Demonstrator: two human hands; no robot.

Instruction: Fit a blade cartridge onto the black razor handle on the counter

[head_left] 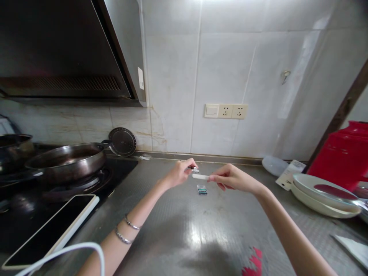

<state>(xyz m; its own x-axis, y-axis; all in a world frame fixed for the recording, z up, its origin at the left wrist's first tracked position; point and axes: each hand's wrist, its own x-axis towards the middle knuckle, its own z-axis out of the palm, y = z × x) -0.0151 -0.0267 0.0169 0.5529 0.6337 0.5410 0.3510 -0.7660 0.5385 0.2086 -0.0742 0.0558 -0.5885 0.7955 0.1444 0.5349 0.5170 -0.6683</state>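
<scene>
My left hand is closed in a pinch on a small dark and silvery object, too small to make out. Close beside it on the right, my right hand pinches one end of a thin white strip, which points left toward the small object. Just below the strip, a little clear piece with green and dark bands lies on the metal counter. Neither hand touches it.
At left, a steel pan stands on the black stove, with a white-edged phone and white cable nearer. Stacked dishes, a red container and a clear lid are at right. A range hood hangs upper left.
</scene>
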